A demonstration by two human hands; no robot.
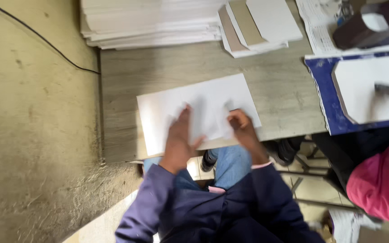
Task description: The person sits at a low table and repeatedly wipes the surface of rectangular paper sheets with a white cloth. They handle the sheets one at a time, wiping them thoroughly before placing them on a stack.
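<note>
A white sheet (194, 110) lies flat on the grey wooden surface (275, 81), close to its near edge. Both hands are on it. The left hand (178, 135) lies flat with its fingers spread, pressing the sheet down. The right hand (241, 126) is curled, and its fingers pinch a fold or flap of the sheet near the middle. The picture is blurry there, so I cannot tell just how the paper bends.

The work looks like it is only partly done. The sheet is mostly flat, with just a small part lifted or folded.

At the far edge of the surface sits a big stack of white sheets (149, 22). Beside it lie some folded pieces (257, 24). To the right, another person in a pink top (374, 184) sits by a blue board (327, 99) with a white piece (365, 87) on it.
</note>
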